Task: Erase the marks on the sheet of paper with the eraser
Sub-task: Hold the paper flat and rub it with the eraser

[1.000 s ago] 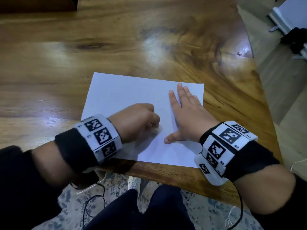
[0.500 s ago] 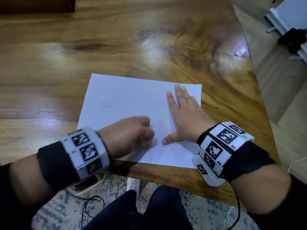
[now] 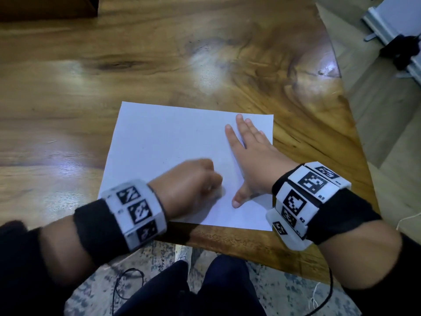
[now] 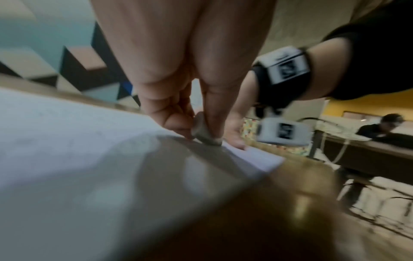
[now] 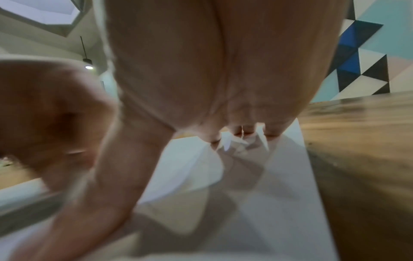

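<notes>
my left hand [image 3: 193, 179] pinched the grey eraser [image 4: 204, 133] against the sheet of paper [image 3: 159, 137], which lay at the tabletop's [image 3: 136, 53] near edge. my right hand [image 3: 252, 153] pressed flat on the sheet, fingers straight.

sheet of paper [image 3: 173, 142]: white | eraser [image 4: 204, 135]: grey | table [image 3: 159, 65]: brown woodgrain

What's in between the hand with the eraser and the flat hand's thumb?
Only bare sheet of paper, shaded a little. The head view shows that strip between the left hand, gripping the eraser, and the right hand.
</notes>
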A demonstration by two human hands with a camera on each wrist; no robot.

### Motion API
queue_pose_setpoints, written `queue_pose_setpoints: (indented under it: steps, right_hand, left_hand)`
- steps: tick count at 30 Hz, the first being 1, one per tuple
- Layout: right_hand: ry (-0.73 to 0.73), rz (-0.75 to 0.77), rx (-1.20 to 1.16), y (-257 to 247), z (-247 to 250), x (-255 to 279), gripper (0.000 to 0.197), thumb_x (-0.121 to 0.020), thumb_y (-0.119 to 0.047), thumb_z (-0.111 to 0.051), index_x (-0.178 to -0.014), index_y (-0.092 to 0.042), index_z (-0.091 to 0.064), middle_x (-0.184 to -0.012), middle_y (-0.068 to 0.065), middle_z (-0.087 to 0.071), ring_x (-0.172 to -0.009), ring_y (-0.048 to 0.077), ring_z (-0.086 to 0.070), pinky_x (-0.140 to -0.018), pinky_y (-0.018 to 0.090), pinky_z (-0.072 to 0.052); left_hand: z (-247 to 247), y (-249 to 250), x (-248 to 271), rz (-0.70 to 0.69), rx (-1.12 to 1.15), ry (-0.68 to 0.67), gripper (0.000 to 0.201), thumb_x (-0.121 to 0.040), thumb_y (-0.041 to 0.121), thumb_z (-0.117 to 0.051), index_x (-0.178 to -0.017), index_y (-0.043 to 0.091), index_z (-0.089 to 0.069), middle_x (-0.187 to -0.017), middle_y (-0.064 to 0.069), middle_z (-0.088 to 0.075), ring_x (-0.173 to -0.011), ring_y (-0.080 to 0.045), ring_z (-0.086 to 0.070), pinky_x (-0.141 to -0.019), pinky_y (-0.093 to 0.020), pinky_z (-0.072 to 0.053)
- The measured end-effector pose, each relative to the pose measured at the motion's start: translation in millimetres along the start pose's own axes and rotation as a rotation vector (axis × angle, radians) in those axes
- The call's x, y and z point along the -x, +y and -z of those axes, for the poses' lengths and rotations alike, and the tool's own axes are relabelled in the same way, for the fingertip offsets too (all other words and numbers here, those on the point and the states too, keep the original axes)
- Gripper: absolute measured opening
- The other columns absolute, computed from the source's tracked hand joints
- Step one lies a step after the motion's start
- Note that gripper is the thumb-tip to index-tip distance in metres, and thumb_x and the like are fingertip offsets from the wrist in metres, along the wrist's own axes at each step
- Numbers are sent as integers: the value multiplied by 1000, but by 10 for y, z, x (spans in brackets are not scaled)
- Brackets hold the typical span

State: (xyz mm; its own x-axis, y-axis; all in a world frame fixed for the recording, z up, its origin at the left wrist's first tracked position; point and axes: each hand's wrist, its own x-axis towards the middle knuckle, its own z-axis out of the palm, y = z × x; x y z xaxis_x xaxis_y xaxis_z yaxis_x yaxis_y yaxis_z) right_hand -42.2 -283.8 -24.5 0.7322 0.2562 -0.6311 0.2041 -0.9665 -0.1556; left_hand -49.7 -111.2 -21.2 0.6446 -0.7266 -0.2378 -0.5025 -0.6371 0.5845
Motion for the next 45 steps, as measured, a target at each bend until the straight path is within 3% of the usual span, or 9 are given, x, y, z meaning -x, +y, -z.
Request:
queue_pose_setpoints:
  steps: [4,8,14,18,27,31,36,42,45]
  right_hand:
    - [1,4,-6,-2,-6,9,152,-52,-55,-84,-143,-13,30,-145,13,43,-137,25,35,-115,36,12]
    - [3,8,2,2,-4,9,152,-52,-56,-83,-143,-13,31,-145,14,44,-137,26,35,-115,37,12]
    - [11,12,-10,14,-14,3,153,-51,-58,-83,-143,-14,31,-145,12,44,-137,24,35,-115,36,12]
    - [14,19,-4,13,-8,4,152,-52,-57,-83,-143,-13,30,-146,13,43,-138,25,34,-117,38,11]
    - [26,25,-6,21,-17,19,151,-52,-57,-83,-144,-13,29,-146,13,42,-138,25,33,-117,37,10]
    - [24,27,6,24,-16,6,152,-51,-58,-83,-144,-13,29,-146,13,42,-138,26,33,-117,38,10]
    - [31,25,-6,30,-16,6,152,-51,-57,-84,-144,-14,29,-146,12,42,-138,25,34,-116,37,12]
    - [31,24,10,25,-27,4,152,-52,-57,-83,-144,-13,29,-146,13,42,-138,26,33,-118,38,9]
    - [25,23,7,25,-20,7,152,-52,-58,-83,-144,-13,30,-146,13,42,-138,25,34,-117,38,10]
  left_hand:
    - [-25,43,57,-68,-13,-152,18,-79,25,-57,-66,14,-63,-74,-8,-54,-66,-28,-57,-60,-25,-41]
    - [123,-59,-243,35,-27,4,18,-78,21,-53,-75,7,-63,-79,-16,-56,-73,-33,-57,-66,-33,-45]
    - [-249,41,55,56,-124,-115,17,-78,20,-50,-76,5,-57,-58,-5,-49,-53,-13,-47,-57,-23,-40]
    - [32,-8,-179,77,96,-11,22,-76,24,-48,-72,7,-62,-73,-11,-52,-67,-32,-57,-63,-31,-44]
    - [-173,47,-72,-10,45,-140,22,-74,27,-47,-69,15,-65,-72,-9,-56,-63,-28,-56,-63,-29,-42]
    - [30,-42,-361,17,-23,78,15,-79,17,-52,-77,7,-64,-82,-14,-56,-73,-33,-56,-65,-34,-42]
    - [-152,132,91,-74,23,-190,22,-77,32,-44,-66,17,-57,-73,-7,-50,-60,-27,-52,-56,-30,-43]
    - [117,-165,-296,38,-30,89,12,-79,19,-58,-77,9,-64,-82,-14,-58,-76,-34,-57,-71,-34,-46]
    - [-47,-76,-109,-12,-33,20,22,-75,29,-48,-66,12,-59,-74,-8,-53,-68,-28,-54,-65,-29,-41]
